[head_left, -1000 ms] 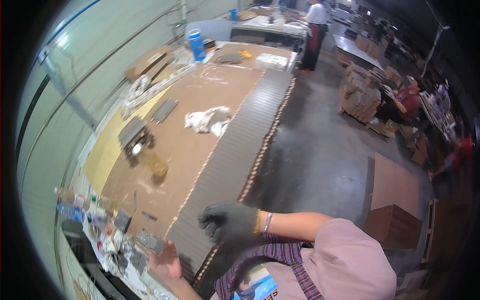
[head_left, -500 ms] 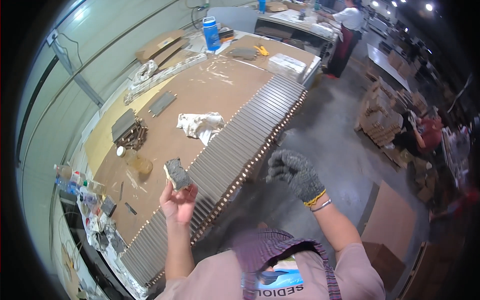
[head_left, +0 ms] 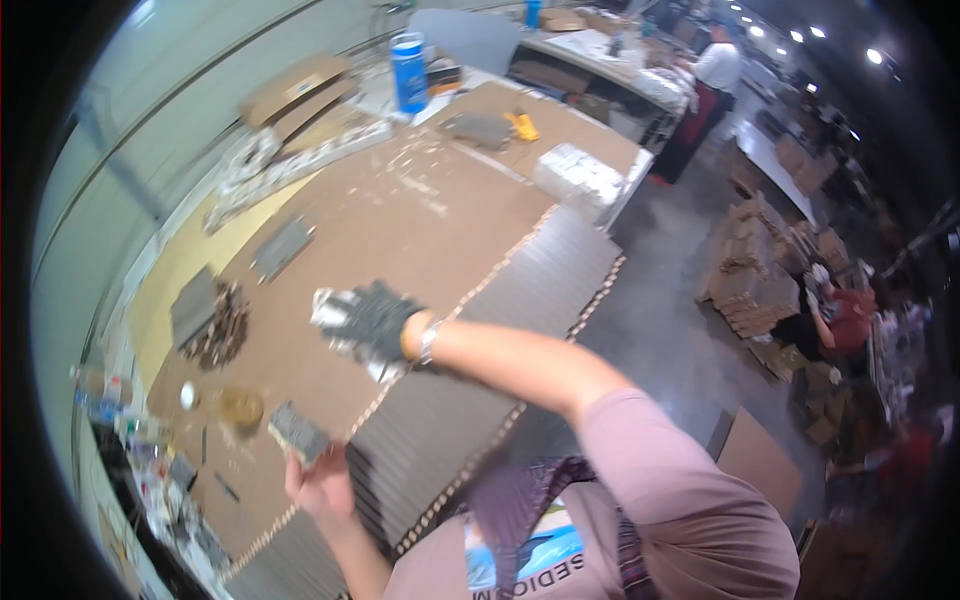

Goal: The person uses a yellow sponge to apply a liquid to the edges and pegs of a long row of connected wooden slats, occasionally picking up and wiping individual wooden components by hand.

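Note:
My bare left hand [head_left: 322, 482] holds up a sponge [head_left: 298, 430] with a dark grey face and a pale side, fingers closed on its lower end. Across the board, my right hand [head_left: 375, 318] in a dark grey knitted glove reaches over onto a crumpled white cloth [head_left: 338, 303]. Its fingers are on the cloth, partly smeared by motion, and cover much of it. Below both hands runs a long row of narrow grey strips [head_left: 430, 440] laid side by side, their pale ends along the edges.
A clear bottle of yellowish liquid [head_left: 240, 408] lies near my left hand. Beyond are stacked grey pieces [head_left: 195, 308], a flat grey panel [head_left: 283, 250], a blue bottle [head_left: 409, 75] and a yellow tool [head_left: 522, 126]. One person [head_left: 715, 70] stands far right; another [head_left: 848, 318] sits by stacked cardboard.
My right hand has swung from the right side, over the strips, onto the white cloth. My left hand still holds the sponge, now lower and farther left. The view has shifted.

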A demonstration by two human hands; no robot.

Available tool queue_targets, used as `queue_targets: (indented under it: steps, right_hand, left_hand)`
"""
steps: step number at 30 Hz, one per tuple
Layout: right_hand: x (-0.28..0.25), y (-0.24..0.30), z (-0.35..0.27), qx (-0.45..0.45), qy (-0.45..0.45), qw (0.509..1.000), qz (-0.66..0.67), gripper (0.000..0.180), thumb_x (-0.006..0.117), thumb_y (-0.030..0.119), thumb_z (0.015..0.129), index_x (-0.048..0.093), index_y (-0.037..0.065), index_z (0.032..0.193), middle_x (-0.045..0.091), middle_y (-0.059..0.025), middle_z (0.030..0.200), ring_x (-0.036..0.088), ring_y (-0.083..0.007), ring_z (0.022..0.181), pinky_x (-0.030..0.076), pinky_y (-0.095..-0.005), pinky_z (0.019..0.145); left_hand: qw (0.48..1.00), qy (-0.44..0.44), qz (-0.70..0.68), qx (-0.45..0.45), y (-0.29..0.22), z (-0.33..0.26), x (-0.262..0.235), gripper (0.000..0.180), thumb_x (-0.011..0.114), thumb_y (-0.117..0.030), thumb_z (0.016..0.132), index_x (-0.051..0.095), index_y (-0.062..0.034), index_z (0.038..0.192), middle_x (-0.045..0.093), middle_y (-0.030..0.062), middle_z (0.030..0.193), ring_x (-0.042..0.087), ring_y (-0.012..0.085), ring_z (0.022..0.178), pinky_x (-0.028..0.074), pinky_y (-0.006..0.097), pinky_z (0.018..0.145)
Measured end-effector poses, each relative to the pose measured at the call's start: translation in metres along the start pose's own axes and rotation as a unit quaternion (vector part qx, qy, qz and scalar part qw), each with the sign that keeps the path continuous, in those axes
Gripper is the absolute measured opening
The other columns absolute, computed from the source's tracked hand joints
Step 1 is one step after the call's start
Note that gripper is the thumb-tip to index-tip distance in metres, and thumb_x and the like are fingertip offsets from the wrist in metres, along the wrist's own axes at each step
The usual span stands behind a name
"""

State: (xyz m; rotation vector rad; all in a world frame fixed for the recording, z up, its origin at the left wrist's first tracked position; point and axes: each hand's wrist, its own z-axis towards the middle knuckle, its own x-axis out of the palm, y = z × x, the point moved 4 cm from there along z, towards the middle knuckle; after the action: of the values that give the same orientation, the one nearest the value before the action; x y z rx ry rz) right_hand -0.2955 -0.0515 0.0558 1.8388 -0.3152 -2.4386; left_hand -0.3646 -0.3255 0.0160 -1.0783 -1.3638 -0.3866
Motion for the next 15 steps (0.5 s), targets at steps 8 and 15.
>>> queue_targets:
  steps: [8, 15]
  right_hand:
    - [0.074, -0.067, 0.033, 0.091, 0.084, 0.984, 0.129, 0.029, 0.066, 0.022, 0.079, 0.076, 0.0, 0.095, 0.073, -0.0232, 0.092, 0.072, -0.0391, 0.092, 0.057, -0.048, 0.085]
    - [0.029, -0.13, 0.077, 0.158, -0.24, 0.896, 0.339, 0.025, 0.074, 0.029, 0.07, 0.077, 0.011, 0.087, 0.071, -0.0158, 0.098, 0.066, -0.0375, 0.099, 0.053, -0.0459, 0.087]
  left_hand:
    - [0.996, -0.055, 0.033, 0.061, 0.023, 0.023, 0.017, 0.039, 0.061, -0.024, 0.102, 0.058, 0.0024, 0.13, 0.068, 0.0146, 0.111, 0.062, 0.0268, 0.097, 0.053, 0.041, 0.091]
    - [0.986, -0.115, 0.053, 0.11, 0.09, 0.033, 0.097, 0.034, 0.066, -0.025, 0.098, 0.064, 0.0006, 0.121, 0.064, 0.0102, 0.084, 0.062, 0.028, 0.084, 0.05, 0.047, 0.088]
